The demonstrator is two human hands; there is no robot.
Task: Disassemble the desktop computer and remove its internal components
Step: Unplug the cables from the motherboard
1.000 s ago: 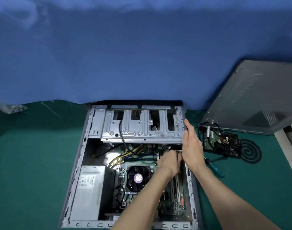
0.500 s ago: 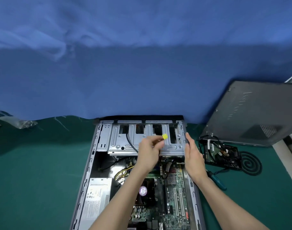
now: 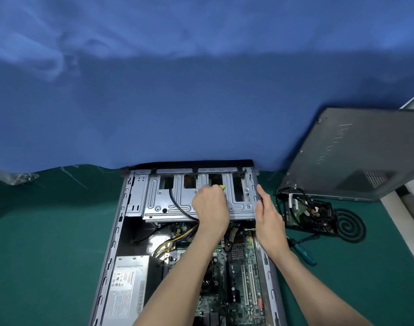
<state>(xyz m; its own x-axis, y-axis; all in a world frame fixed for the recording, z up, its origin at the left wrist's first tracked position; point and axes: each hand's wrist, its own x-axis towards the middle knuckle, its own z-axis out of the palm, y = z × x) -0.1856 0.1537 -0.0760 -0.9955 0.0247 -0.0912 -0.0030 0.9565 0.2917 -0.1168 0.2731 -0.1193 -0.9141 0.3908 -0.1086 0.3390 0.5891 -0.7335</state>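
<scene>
The desktop computer case [image 3: 112,243] lay open on its side on the green mat [image 3: 48,243], its far end against a blue cloth backdrop [image 3: 201,90]. The left hand [image 3: 210,205] hovered over the metal drive cage [image 3: 159,201] at the far end of the case, fingers curled, pinching a small yellow piece [image 3: 222,187] at the fingertips. The right hand [image 3: 268,215] was unclenched, its straight fingers laid flat against the case's right wall beside the cage. A black cable [image 3: 175,208] ran across the cage. Nearer lay the motherboard [image 3: 239,278] and, to its left, the power supply [image 3: 128,285]. On the mat to the right sat a hard drive [image 3: 309,212] with loose cables, a black spiral coil [image 3: 349,225] and a teal-handled screwdriver [image 3: 306,254]; the grey side panel [image 3: 356,154] leaned behind them.
</scene>
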